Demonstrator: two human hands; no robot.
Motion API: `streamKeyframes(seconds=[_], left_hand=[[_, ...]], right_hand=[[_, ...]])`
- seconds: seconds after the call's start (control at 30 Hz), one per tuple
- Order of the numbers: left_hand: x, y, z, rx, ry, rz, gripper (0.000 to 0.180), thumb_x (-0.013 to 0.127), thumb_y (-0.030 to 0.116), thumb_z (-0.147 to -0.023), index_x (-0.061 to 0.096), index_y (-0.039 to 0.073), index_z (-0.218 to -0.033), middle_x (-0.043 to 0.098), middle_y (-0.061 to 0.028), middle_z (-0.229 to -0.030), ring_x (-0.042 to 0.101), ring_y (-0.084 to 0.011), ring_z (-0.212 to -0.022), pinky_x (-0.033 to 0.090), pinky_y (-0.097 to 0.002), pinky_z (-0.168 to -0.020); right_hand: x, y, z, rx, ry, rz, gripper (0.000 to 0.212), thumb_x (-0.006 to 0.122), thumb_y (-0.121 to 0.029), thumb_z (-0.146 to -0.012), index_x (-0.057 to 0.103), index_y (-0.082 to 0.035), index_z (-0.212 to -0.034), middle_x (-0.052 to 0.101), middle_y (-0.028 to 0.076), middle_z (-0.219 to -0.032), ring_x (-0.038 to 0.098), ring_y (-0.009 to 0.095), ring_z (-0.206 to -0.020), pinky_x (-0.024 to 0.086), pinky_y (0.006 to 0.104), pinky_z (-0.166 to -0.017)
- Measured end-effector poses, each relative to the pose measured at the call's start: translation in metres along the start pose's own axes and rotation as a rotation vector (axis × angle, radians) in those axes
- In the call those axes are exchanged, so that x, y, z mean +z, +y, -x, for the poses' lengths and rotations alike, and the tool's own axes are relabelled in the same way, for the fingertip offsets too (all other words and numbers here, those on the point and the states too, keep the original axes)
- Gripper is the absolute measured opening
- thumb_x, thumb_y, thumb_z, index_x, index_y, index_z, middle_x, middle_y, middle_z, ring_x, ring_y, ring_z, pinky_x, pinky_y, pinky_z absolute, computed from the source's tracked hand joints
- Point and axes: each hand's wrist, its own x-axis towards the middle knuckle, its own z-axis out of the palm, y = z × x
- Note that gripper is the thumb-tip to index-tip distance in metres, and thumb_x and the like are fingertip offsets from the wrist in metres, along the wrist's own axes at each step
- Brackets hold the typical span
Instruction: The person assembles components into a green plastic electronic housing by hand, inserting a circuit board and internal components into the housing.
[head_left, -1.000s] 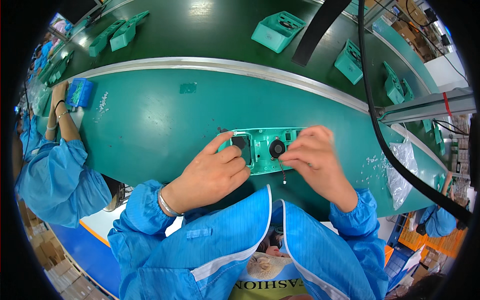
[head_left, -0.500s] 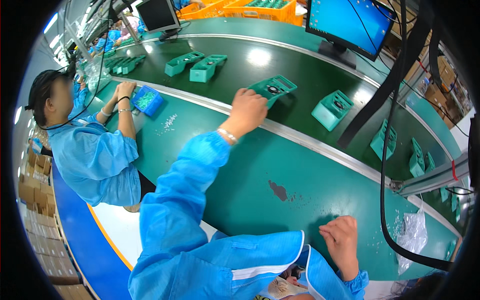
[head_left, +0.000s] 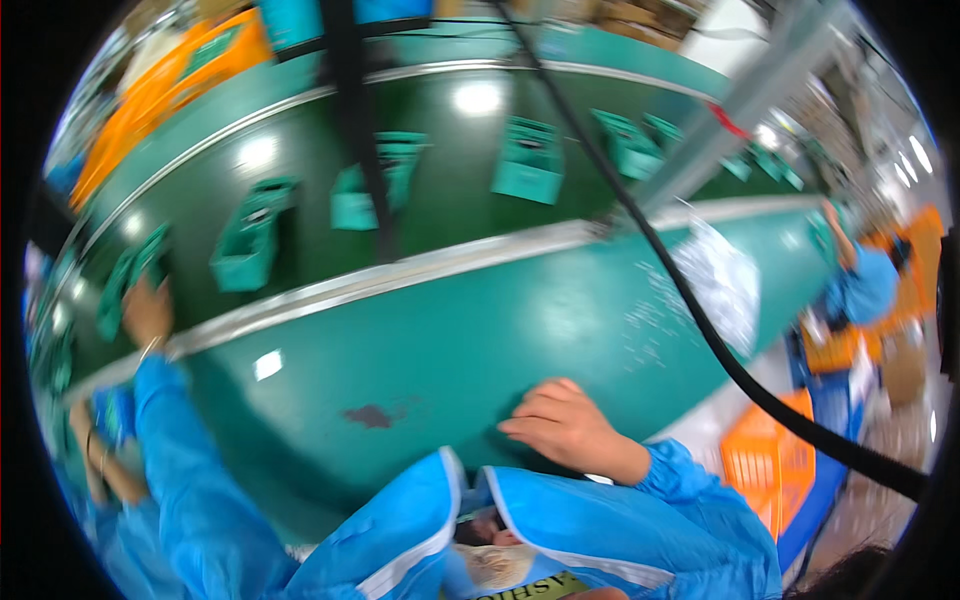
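Note:
At the far left, my left hand (head_left: 148,312) is at the near edge of a green plastic housing (head_left: 135,275) on the dark conveyor belt. Its fingers look closed on that edge, though the picture is blurred there. My right hand (head_left: 565,425) rests low over the green worktable (head_left: 480,340), near its front edge, palm down. Its fingers are curled and pressed together; whatever they might hold is hidden beneath them. Further along the belt lie more open-topped green housings (head_left: 530,162), some with a dark round part inside.
A metal rail (head_left: 400,268) divides table from belt. A black cable (head_left: 700,345) and a dark strap (head_left: 355,130) hang across the view. Small white pieces (head_left: 648,320) lie beside a clear plastic bag (head_left: 722,285). Co-workers sit at both sides; an orange crate (head_left: 765,460) stands right.
The view has turned to the right, so belt, housings and my left arm appear further left. My right hand has turned palm down; my left remains at a green housing.

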Motion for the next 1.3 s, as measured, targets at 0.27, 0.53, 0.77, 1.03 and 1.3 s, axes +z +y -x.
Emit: streamKeyframes(seconds=[0.27,0.53,0.77,1.03,1.3], left_hand=[[0.020,-0.032,0.018,-0.112,-0.102,0.145,0.047,0.059,0.039,-0.103,0.063,0.009,-0.138,0.069,-0.0210,-0.126,0.064,-0.0398,-0.118,0.051,-0.0479,-0.097],[-0.125,0.047,0.143,0.074,0.124,0.550,0.038,0.064,0.019,-0.103,0.062,-0.004,-0.134,0.066,-0.0219,-0.126,0.061,-0.0370,-0.118,0.046,-0.0429,-0.102],[-0.235,0.147,0.260,0.529,0.089,0.573,0.034,0.073,0.005,-0.090,0.066,-0.001,-0.122,0.063,-0.0206,-0.113,0.057,-0.0404,-0.116,0.042,-0.0571,-0.107],[-0.281,0.210,0.292,0.809,-0.072,0.734,0.035,0.075,0.010,-0.081,0.068,0.003,-0.115,0.057,-0.0093,-0.081,0.060,-0.0280,-0.086,0.043,-0.0562,-0.105],[-0.288,0.222,0.294,0.967,-0.078,0.712,0.037,0.070,0.007,-0.073,0.076,0.010,-0.110,0.053,-0.0005,-0.075,0.060,-0.0178,-0.084,0.043,-0.0478,-0.108]], right_hand=[[-0.036,0.030,0.055,0.141,0.257,0.303,0.014,0.074,-0.006,-0.081,0.070,-0.010,-0.094,0.066,0.006,-0.090,0.063,0.029,-0.087,0.047,0.0433,-0.077],[-0.108,0.105,0.106,0.579,0.475,0.584,0.010,0.076,-0.005,-0.082,0.070,-0.007,-0.089,0.066,0.009,-0.084,0.062,0.032,-0.083,0.048,0.0445,-0.077],[-0.104,0.133,0.092,0.449,0.494,0.478,0.008,0.080,-0.009,-0.080,0.073,-0.009,-0.084,0.066,0.005,-0.084,0.060,0.029,-0.085,0.044,0.0420,-0.076],[-0.099,0.147,0.100,0.511,0.459,0.486,0.009,0.082,-0.011,-0.079,0.075,-0.011,-0.084,0.066,0.002,-0.084,0.058,0.027,-0.086,0.042,0.0409,-0.079],[-0.100,0.138,0.102,0.451,0.479,0.533,0.010,0.081,-0.009,-0.078,0.074,-0.011,-0.085,0.067,0.000,-0.087,0.060,0.025,-0.092,0.044,0.0406,-0.083]])
